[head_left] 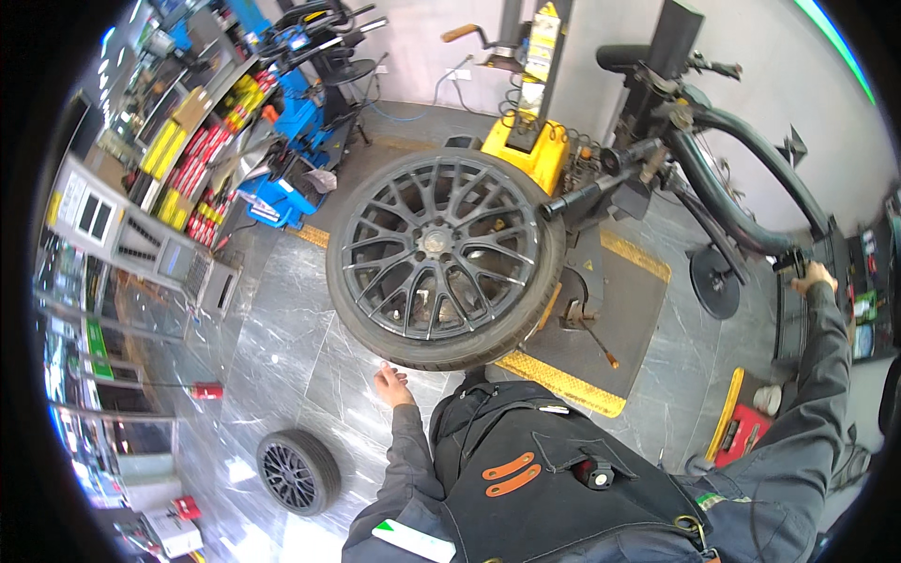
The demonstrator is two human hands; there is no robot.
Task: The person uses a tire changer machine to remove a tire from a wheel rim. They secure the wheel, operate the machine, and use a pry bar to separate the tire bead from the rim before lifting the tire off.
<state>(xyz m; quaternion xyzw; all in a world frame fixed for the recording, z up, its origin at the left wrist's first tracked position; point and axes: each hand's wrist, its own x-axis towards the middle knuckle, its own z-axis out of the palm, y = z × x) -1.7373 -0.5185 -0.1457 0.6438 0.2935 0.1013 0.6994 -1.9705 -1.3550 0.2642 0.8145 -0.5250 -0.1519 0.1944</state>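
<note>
A large wheel with a black multi-spoke rim (434,246) and a low-profile tyre (413,351) lies face up in front of me, on a support it mostly hides. Just off the tyre's near edge is my left hand (391,385), holding nothing, its fingers loosely bent and apart. Far to the right, my right arm reaches out along the tyre changer. There my right hand (815,278) is closed round a black handle (790,262) at the end of a thick curved arm (727,202). That arm extends back to the machine's dark column (671,47), beside the wheel.
A smaller wheel (298,472) rests on the tiled floor at lower left. Behind the large wheel stands a yellow-based post (530,155). Blue equipment (300,122) and stocked shelves (202,145) line the left. A pedal plate (610,328) and red toolbox (744,433) sit at right.
</note>
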